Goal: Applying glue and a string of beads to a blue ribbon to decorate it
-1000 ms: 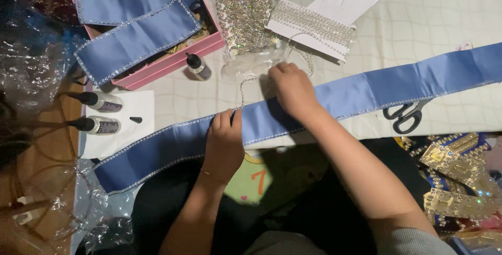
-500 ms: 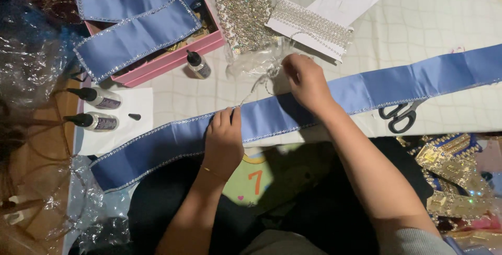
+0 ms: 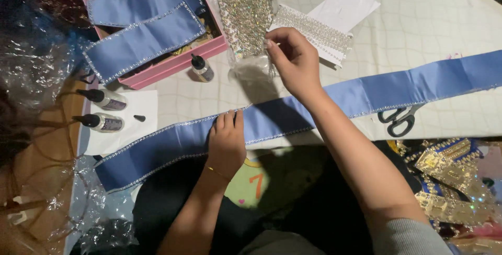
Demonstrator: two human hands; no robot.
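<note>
Head view. Your left hand (image 3: 226,142) lies flat, fingers together, pressing the blue ribbon (image 3: 397,87) onto the bench (image 3: 418,30); it grasps nothing. The ribbon runs across the bench from lower left to upper right, its edges trimmed with a line of small stones. Your right hand (image 3: 295,61) is raised above the ribbon, fingertips pinched at the lower corner of the clear bag of rhinestones (image 3: 244,17); whether it grips the bag or a loose strand cannot be told.

A white card of rhinestone chain (image 3: 319,31) lies just beside the bag. A small dark-capped bottle (image 3: 201,68) stands between the bag and the pink box (image 3: 172,64), which holds more blue ribbon. Two further bottles (image 3: 104,111) lie on their sides on white paper (image 3: 138,106), near the ribbon's left end, with a loose cap beside them. Scissors (image 3: 400,119) lie partly under the ribbon at right.

Risks, as a judgement: lifting the left hand would let the ribbon slide or twist off line. A tug on the bag could spill stones or knock the upright bottle over. The lying bottles, one perhaps uncapped, could leak and mark the ribbon.
</note>
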